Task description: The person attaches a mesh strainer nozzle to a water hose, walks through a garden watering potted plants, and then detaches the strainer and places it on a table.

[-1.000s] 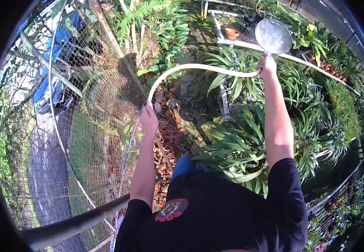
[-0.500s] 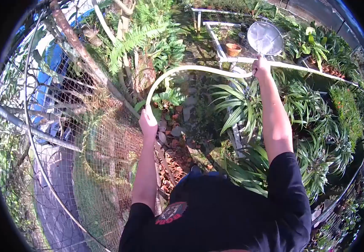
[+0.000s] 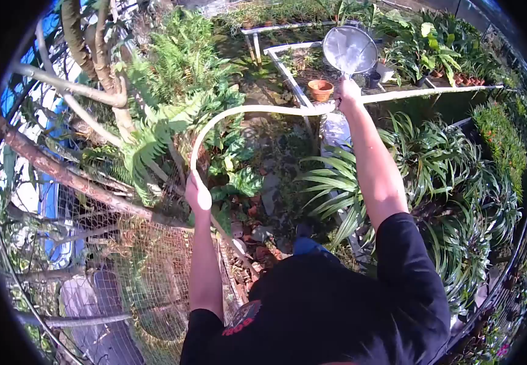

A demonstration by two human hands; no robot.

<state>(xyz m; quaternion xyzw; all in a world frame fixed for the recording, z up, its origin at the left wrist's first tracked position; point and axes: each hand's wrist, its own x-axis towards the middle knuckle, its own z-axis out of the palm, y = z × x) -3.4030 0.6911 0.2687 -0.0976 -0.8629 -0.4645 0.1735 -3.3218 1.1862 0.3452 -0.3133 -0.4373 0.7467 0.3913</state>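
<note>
A pale yellow hose (image 3: pixel 248 110) arches between my two hands. My left hand (image 3: pixel 198 193) is closed around its lower left part, at the middle left of the view. Farther forward and to the right, my right hand (image 3: pixel 349 95) grips the hose near its other end. Just beyond that hand shows a round, pale, see-through disc-like head (image 3: pixel 350 51) with a dark rim. It seems joined to what my right hand holds, but the joint is hidden by the fingers. Behind my right hand, a terracotta pot (image 3: pixel 321 90) stands on a mesh-topped bench.
Long-leaved plants (image 3: pixel 434 158) crowd the right side, beside a white rail (image 3: pixel 434 93). On the left are thick branches (image 3: pixel 75 176), ferns (image 3: pixel 181 58) and wire mesh fencing (image 3: pixel 148 274). A shaded path (image 3: pixel 269 188) runs between, with broken terracotta pieces near my feet.
The view has shifted, so the bench, pot and both hands sit differently in it. More branches show at left. Both hands keep their hold on the hose.
</note>
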